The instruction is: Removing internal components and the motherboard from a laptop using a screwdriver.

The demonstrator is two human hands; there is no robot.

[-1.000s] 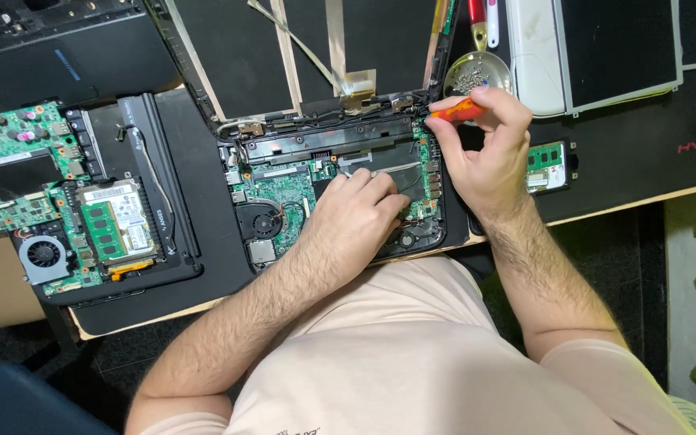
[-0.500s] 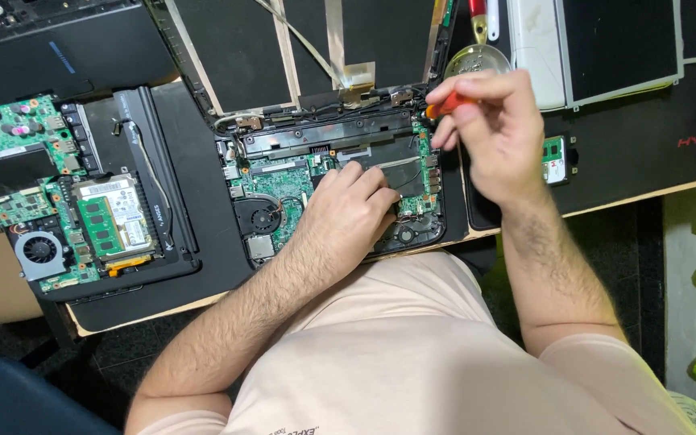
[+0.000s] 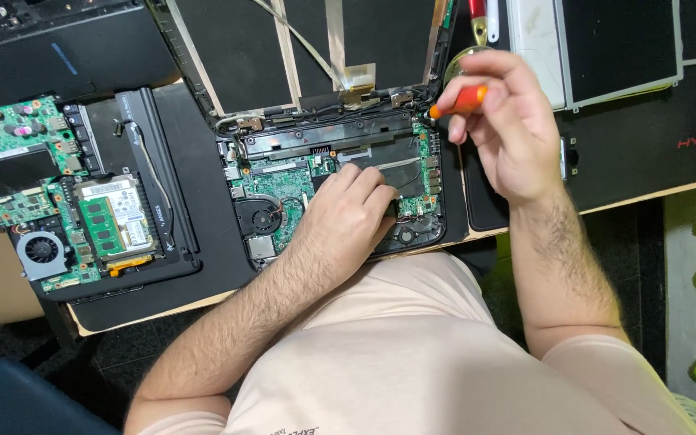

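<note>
An opened small laptop (image 3: 324,149) lies in front of me, its green board (image 3: 283,189) and round fan (image 3: 261,217) bare. My left hand (image 3: 346,221) rests flat on the board's right part, fingers pressed down. My right hand (image 3: 503,129) is raised at the laptop's upper right corner, near the hinge. It grips an orange-handled screwdriver (image 3: 461,101), whose tip points left toward that corner. The tip itself is hard to make out.
A second stripped laptop base (image 3: 134,201) with a green board (image 3: 10,169) and a grey fan (image 3: 40,251) sits at the left. Screen panels (image 3: 618,48) lie at the upper right, with a round metal tin (image 3: 465,55) behind my right hand. The table edge (image 3: 163,310) runs close to my body.
My right hand has lifted up and to the right with the screwdriver, away from the laptop's right edge toward the hinge corner. My left hand has stayed on the board.
</note>
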